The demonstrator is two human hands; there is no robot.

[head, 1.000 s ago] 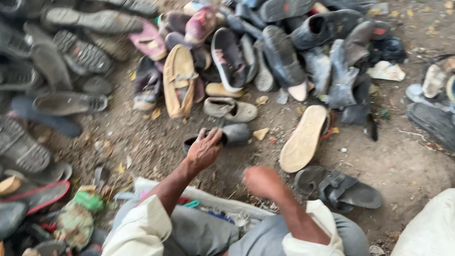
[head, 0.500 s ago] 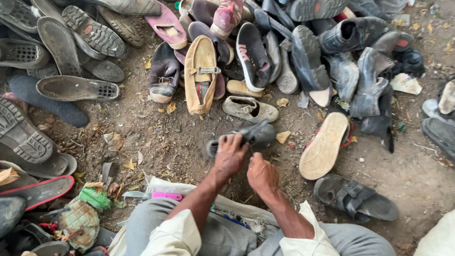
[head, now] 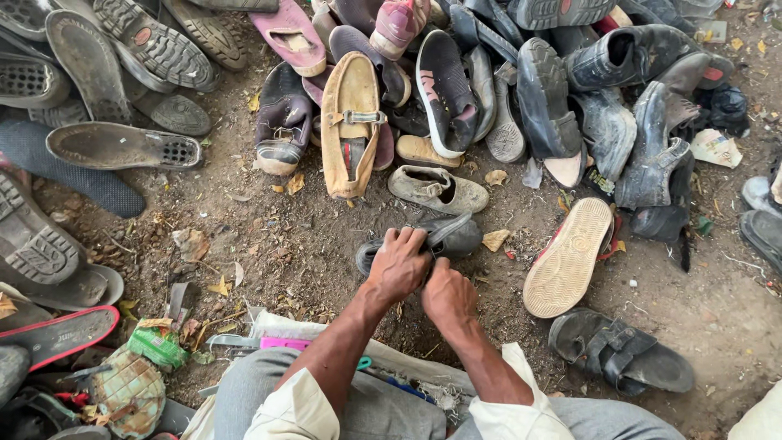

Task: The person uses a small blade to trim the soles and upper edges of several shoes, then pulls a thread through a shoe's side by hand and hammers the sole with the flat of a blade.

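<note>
Item in hand: dark grey worn shoe (head: 444,238), lying on the dirt before the shoe heap; left hand (head: 399,265) curled over its heel, fingers clamped; right hand (head: 446,297) closed beside it, fingers hidden; lifting it clear likely calls for firmer grasp.

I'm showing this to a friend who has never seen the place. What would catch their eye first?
First, the heap of worn shoes spread over the dirt along the top. Then, in the middle, the left hand and right hand together on a dark grey shoe. A tan loafer and a pale upturned sole stand out.
</note>
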